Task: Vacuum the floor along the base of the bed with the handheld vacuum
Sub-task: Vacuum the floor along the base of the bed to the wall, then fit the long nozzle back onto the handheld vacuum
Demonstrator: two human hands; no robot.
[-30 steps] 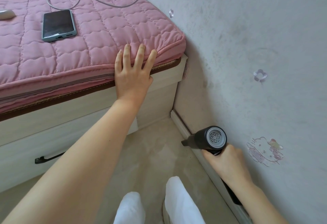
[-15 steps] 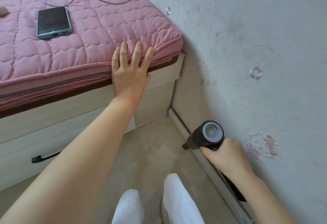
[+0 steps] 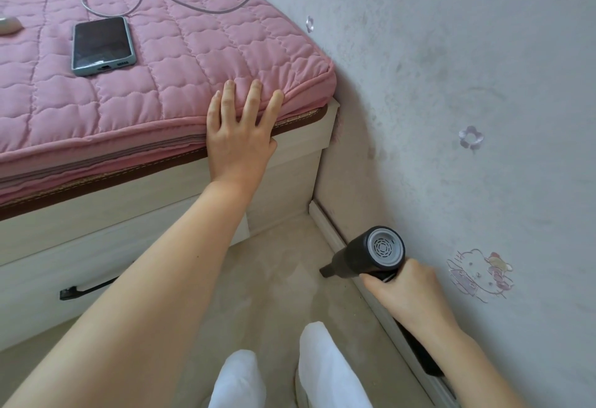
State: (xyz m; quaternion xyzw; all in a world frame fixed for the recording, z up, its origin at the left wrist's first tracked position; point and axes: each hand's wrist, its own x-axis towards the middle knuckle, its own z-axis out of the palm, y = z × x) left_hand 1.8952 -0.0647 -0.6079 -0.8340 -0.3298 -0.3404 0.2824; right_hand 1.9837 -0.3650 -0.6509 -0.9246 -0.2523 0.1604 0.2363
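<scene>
We braced our left hand (image 3: 240, 140) flat, fingers spread, on the corner of the bed (image 3: 154, 62). Our right hand (image 3: 408, 291) gripped the handheld vacuum (image 3: 371, 254), its nozzle pointing toward the bed and hanging above the floor (image 3: 274, 285), close to the skirting board (image 3: 329, 230). We judged the sweep barely begun; next, the nozzle would need lowering to the bed's base.

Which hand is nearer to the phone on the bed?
Left. The left hand rests on the mattress edge, right of the phone; the right hand holds the vacuum near the floor.
</scene>
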